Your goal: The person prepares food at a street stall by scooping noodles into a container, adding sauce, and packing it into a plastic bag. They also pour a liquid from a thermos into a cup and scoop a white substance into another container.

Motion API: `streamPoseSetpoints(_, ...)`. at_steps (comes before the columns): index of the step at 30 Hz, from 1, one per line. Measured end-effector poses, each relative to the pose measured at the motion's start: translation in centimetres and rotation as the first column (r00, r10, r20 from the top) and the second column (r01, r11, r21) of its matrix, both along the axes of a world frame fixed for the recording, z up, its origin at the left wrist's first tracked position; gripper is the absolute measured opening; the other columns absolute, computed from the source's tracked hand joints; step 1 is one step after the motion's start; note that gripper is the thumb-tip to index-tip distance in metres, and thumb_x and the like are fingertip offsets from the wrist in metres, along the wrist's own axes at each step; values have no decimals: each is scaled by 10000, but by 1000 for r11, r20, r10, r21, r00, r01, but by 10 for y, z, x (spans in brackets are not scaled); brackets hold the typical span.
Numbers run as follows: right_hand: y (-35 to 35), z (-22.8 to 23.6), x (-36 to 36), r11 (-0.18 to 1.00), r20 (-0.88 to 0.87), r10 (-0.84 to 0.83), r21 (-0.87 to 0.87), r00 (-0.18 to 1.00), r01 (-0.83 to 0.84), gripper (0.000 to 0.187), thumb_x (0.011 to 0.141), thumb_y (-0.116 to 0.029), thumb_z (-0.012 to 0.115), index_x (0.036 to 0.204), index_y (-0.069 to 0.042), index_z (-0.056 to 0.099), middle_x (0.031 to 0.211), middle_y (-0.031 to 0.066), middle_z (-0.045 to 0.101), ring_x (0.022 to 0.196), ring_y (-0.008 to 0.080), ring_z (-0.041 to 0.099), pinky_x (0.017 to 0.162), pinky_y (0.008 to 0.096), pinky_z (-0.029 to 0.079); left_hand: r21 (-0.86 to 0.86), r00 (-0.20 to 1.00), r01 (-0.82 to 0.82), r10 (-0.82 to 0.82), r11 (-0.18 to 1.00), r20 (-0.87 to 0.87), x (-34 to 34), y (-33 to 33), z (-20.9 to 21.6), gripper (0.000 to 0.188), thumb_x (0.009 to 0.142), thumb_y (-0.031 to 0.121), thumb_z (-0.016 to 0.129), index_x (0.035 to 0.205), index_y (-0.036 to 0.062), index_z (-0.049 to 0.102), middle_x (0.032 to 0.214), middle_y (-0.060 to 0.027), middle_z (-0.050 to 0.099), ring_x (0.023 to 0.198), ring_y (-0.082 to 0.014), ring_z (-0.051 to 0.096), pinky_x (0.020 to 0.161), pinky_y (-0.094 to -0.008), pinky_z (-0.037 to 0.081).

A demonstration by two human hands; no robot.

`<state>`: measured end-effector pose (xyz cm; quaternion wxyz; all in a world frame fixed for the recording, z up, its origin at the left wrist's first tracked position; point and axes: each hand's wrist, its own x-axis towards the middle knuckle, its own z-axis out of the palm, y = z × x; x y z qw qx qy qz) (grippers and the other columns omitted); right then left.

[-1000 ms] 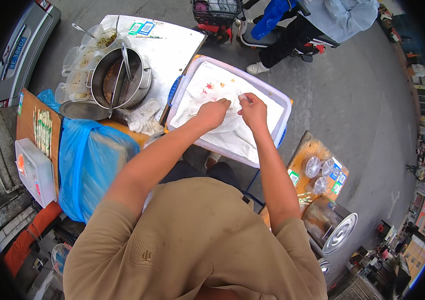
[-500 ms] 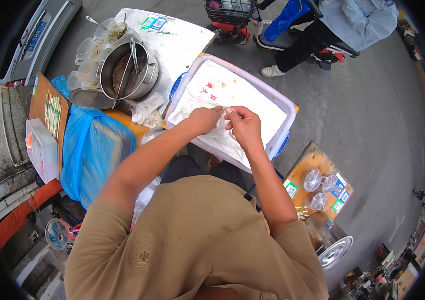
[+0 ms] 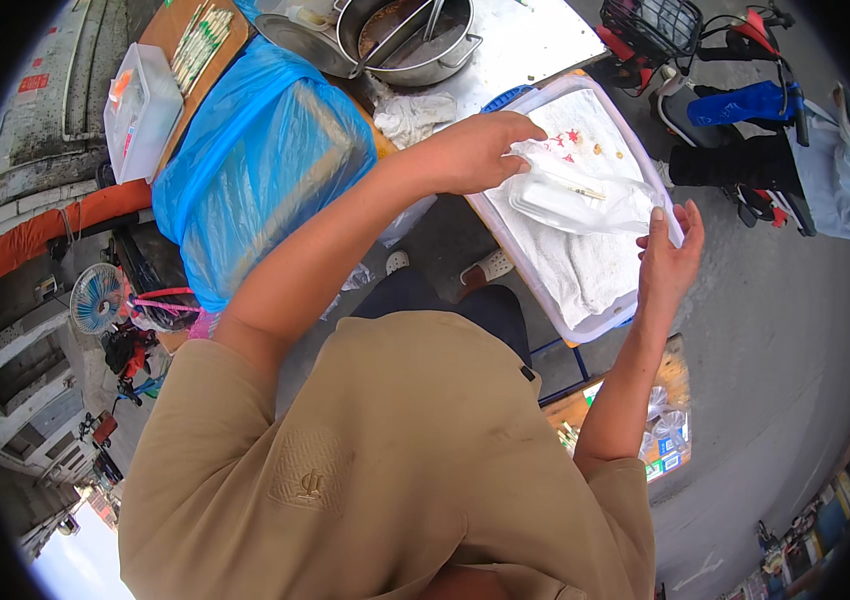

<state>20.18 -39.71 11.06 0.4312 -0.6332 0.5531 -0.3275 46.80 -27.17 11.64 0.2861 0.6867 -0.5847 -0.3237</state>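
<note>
Between my hands stretches a thin, translucent white plastic bag point(image 3: 570, 200), held above a white towel point(image 3: 590, 285). The towel lines a pale purple plastic tub point(image 3: 522, 266). My left hand point(image 3: 485, 152) is closed on the bag's left end, its fingertips pinching it. At the bag's other end is my right hand point(image 3: 669, 262), with the plastic between its thumb and bent fingers. A small stick-like mark shows on or through the bag; I cannot tell which. Red marks and several small brownish bits dot the towel's far part.
A divided metal pot point(image 3: 415, 62) of dark broth stands far left on a white tabletop point(image 3: 525, 40). Nearer are a crumpled cloth point(image 3: 413, 118), a blue plastic-covered box point(image 3: 255, 165) and skewers point(image 3: 202, 45). A wooden board point(image 3: 680, 380) stands at right; a scooter point(image 3: 705, 100) is beyond.
My hands have moved from close together to wide apart, with the bag now spread between them. The view has turned, so the tub appears farther right and the pot is partly cut off.
</note>
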Motion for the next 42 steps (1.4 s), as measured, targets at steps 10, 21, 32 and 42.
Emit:
streamPoseSetpoints(10, 225, -98, 129, 527, 351, 439, 645, 827, -553, 187, 988, -170, 667, 1136, -56, 668, 937, 8, 690, 739, 77, 634, 624, 218, 489, 208, 799, -482, 524, 851, -296, 111, 237, -6, 317, 995, 170, 645, 1286, 44, 644, 1199, -64, 677, 1043, -152, 676, 885, -303, 528)
streamPoseSetpoints(21, 504, -240, 248, 267, 50, 662, 917, 748, -298, 477, 818, -186, 860, 1179, -42, 585, 902, 42, 656, 692, 112, 581, 570, 246, 456, 350, 424, -674, 728, 651, -539, 132, 483, -18, 299, 1033, 211, 617, 1267, 25, 640, 1212, -50, 667, 1039, -131, 674, 893, -290, 522)
streamPoseSetpoints(32, 504, -269, 239, 129, 203, 443, 950, 873, -286, 227, 862, -91, 744, 1042, -72, 607, 817, 31, 620, 647, 123, 558, 521, 263, 453, 407, 358, -670, 750, 621, -556, 109, 526, -53, 278, 1027, 196, 616, 1234, 13, 649, 1103, -30, 685, 998, -111, 663, 858, -268, 517)
streamPoseSetpoints(42, 438, -305, 185, 548, -85, 676, 722, 732, -423, 191, 800, -132, 714, 844, -67, 541, 722, 29, 585, 667, 146, 559, 588, 326, 454, 351, 399, -619, 667, 702, -629, 94, 507, -64, 273, 1040, 200, 601, 1241, 21, 649, 1128, -21, 674, 1006, -105, 652, 867, -280, 515)
